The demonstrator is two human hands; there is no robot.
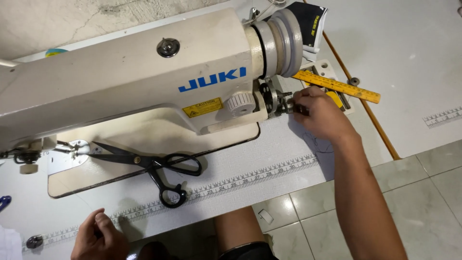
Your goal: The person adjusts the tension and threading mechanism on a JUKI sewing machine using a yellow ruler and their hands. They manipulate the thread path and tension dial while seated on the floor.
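Right hand (320,113) pinches the small winder part (288,107) beside the sewing machine (125,82) handwheel. Left hand (98,238), fingers curled, empty, rests at the table (269,159) edge near black scissors (154,168).

A small rectangular yellow warning label (202,107) with black print sits on the cream sewing machine (120,82) body (just beneath raised blue lettering (212,80)), beside the round dial (240,102).

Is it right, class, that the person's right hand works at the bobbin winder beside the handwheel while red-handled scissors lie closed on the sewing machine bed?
Not quite. The head view shows the scissors are black-handled, not red. The rest stands: the right hand is at the bobbin winder beside the handwheel, and the scissors lie closed on the sewing machine bed.
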